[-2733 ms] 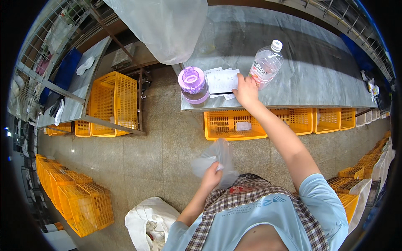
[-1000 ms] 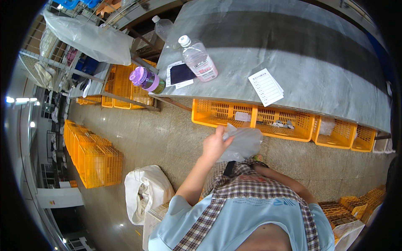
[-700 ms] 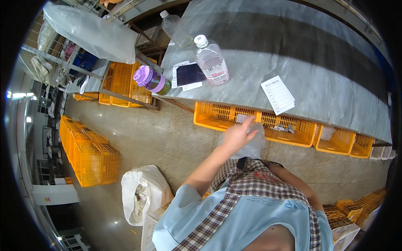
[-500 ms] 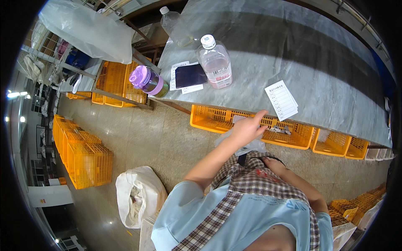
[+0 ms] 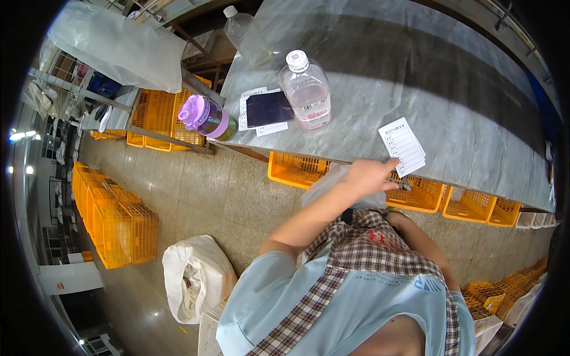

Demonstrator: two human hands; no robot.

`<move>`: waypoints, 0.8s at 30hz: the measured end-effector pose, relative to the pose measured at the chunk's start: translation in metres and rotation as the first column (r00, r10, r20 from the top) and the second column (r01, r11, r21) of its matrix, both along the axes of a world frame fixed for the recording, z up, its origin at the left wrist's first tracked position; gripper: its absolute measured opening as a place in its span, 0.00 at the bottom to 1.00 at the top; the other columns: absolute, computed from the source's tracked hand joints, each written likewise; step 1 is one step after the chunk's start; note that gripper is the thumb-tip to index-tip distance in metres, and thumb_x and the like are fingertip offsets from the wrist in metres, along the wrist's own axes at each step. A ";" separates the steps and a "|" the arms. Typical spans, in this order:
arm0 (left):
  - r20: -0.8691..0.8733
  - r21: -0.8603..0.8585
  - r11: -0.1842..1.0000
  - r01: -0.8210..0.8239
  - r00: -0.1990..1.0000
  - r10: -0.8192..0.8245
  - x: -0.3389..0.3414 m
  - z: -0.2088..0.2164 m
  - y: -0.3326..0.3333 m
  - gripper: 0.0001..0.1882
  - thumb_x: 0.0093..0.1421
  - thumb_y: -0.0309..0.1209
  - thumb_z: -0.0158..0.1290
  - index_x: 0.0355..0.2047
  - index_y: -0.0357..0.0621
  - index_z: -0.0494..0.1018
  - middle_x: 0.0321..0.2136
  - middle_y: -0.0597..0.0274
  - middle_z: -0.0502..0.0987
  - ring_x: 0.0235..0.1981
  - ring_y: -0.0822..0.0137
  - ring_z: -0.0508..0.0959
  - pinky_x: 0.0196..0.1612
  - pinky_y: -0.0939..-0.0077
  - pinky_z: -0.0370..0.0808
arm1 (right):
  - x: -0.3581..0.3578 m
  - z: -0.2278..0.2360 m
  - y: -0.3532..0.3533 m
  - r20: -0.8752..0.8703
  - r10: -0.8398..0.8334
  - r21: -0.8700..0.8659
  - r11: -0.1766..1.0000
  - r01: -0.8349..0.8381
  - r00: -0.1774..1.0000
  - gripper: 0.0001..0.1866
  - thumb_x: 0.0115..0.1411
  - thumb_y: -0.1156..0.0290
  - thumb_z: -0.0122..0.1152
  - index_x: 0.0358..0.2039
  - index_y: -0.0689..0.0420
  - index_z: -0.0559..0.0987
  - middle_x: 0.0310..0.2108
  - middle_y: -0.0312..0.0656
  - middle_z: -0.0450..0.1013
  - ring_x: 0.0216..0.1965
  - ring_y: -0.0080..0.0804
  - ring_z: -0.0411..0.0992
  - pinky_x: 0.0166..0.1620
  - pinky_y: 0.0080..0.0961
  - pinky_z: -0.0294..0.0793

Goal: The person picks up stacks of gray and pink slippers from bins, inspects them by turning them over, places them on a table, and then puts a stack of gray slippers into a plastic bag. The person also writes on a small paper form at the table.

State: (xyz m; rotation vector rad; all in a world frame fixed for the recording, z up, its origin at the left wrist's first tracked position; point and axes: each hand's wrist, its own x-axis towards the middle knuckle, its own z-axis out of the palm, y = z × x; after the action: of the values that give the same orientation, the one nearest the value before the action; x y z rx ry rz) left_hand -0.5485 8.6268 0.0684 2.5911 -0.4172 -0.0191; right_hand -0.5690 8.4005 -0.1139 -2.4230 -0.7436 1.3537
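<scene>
Head view: since a moment ago, my left hand (image 5: 369,177) has reached the near edge of the grey marble-patterned table (image 5: 469,127), index fingertip at the flat white printed paper cards (image 5: 405,144) lying there; contact seems begun. Thumb and index stand apart, pinching nothing. Below the edge, a translucent plastic bag (image 5: 323,185) hangs behind my wrist, grip unclear. My right hand (image 5: 396,220), also below, is too hidden to tell.

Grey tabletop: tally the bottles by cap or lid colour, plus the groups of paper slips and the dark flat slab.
White-capped clear plastic bottles: 2
Purple-lidded drinking bottle: 1
Groups of white paper slips: 2
Dark rectangular slab: 1
Total: 6
</scene>
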 end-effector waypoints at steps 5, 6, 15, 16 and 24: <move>0.068 0.014 0.997 -0.080 0.995 0.079 -0.002 -0.013 -0.027 0.25 0.51 0.41 0.57 0.49 0.48 0.68 0.15 0.61 0.73 0.17 0.57 0.75 0.19 0.62 0.70 | 0.010 -0.005 0.017 0.007 -0.084 0.123 0.989 0.082 0.996 0.16 0.57 0.70 0.48 0.45 0.61 0.75 0.42 0.53 0.73 0.42 0.45 0.73 0.42 0.35 0.72; 0.116 0.028 0.994 -0.103 0.988 0.099 -0.002 -0.017 -0.029 0.23 0.52 0.40 0.56 0.48 0.48 0.69 0.14 0.61 0.73 0.16 0.58 0.75 0.18 0.63 0.69 | 0.009 -0.007 0.020 0.009 -0.105 0.152 0.983 0.102 0.994 0.16 0.57 0.70 0.49 0.45 0.61 0.75 0.42 0.53 0.73 0.42 0.45 0.73 0.42 0.35 0.72; 0.177 0.141 0.971 -0.195 0.970 0.169 -0.004 -0.017 -0.017 0.18 0.55 0.36 0.53 0.48 0.57 0.71 0.16 0.62 0.73 0.16 0.59 0.74 0.18 0.65 0.68 | 0.000 -0.002 0.001 0.038 -0.214 0.220 0.955 0.200 0.976 0.16 0.57 0.69 0.49 0.45 0.61 0.75 0.42 0.51 0.74 0.41 0.43 0.73 0.40 0.35 0.73; 0.171 0.147 0.969 -0.201 0.970 0.176 -0.005 -0.015 -0.014 0.18 0.55 0.36 0.53 0.48 0.58 0.71 0.16 0.61 0.74 0.17 0.58 0.74 0.18 0.65 0.69 | 0.001 0.002 0.000 0.035 -0.194 0.198 0.963 0.183 0.980 0.16 0.57 0.69 0.49 0.45 0.61 0.75 0.42 0.51 0.74 0.41 0.43 0.73 0.39 0.35 0.73; 0.009 0.187 0.973 -0.135 0.991 0.136 -0.008 0.000 0.013 0.24 0.55 0.37 0.53 0.54 0.59 0.66 0.20 0.59 0.76 0.22 0.58 0.77 0.21 0.64 0.71 | 0.008 0.063 0.003 0.113 0.312 -0.147 0.944 -0.295 0.943 0.13 0.54 0.75 0.52 0.39 0.61 0.78 0.36 0.53 0.75 0.34 0.45 0.75 0.35 0.38 0.73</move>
State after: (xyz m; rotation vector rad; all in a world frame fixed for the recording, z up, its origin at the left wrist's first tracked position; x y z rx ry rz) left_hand -0.5566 8.6395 0.0684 2.7996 -0.2462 -0.0163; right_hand -0.5611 8.4040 -0.0508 -2.6026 -1.1406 1.3925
